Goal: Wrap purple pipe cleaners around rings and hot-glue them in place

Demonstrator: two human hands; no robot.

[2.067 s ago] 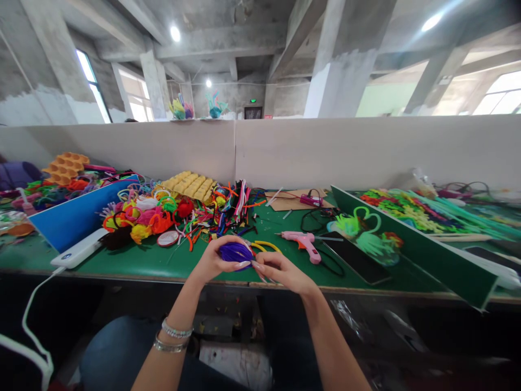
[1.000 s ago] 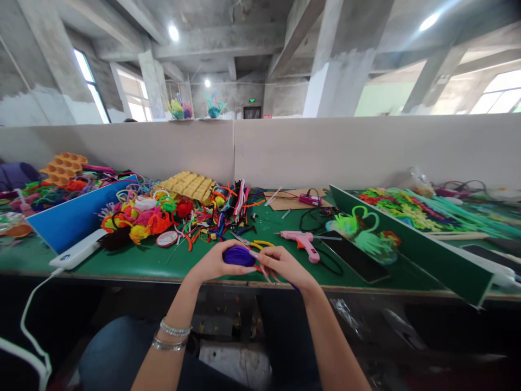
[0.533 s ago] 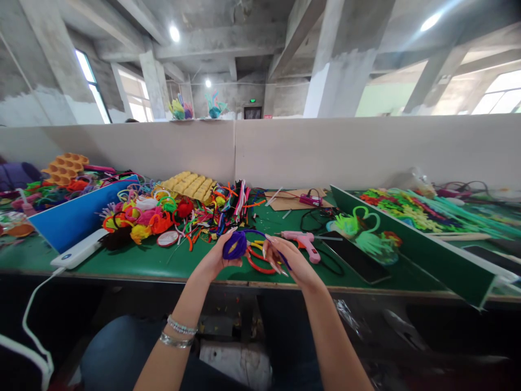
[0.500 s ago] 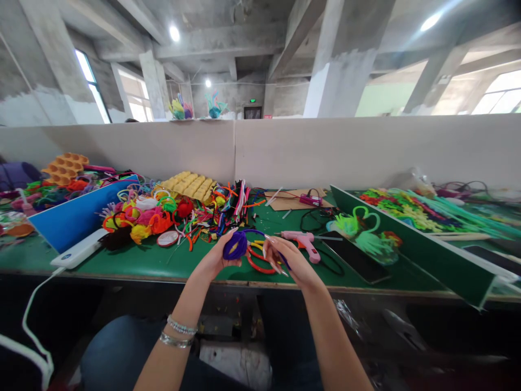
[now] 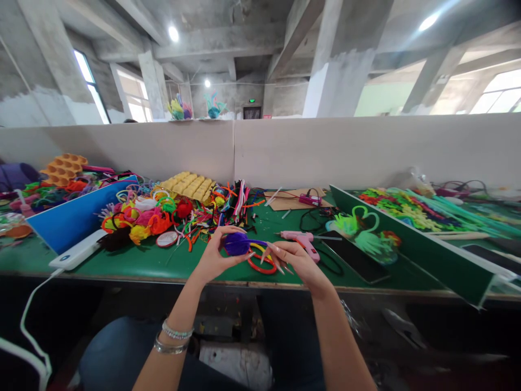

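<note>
Between the thumb and fingers of my left hand [image 5: 217,255] is a fuzzy purple pipe-cleaner coil [image 5: 237,244], wound into a rounded bundle. A loose purple strand runs from it to the right. My right hand [image 5: 291,260] pinches that strand's end with thumb and forefinger, its other fingers curled below. Just under the strand, scissors with red-and-yellow handles [image 5: 262,267] lie on the table; their blades are hidden. A pink hot glue gun [image 5: 303,241] rests right of my right hand, with a clear glue stick at its back.
A dark phone [image 5: 356,258] lies at the right beside green pipe-cleaner swans [image 5: 368,239]. Upright boards, one blue [image 5: 81,217] and one green [image 5: 415,244], flank the green table. At the left are colourful pipe-cleaner pieces [image 5: 142,217], a yellow egg tray [image 5: 189,185] and a white power strip [image 5: 77,250].
The purple coil has turned on its side in my left hand. The strand, looped before, now stretches nearly straight to my right hand, which has shifted slightly right.
</note>
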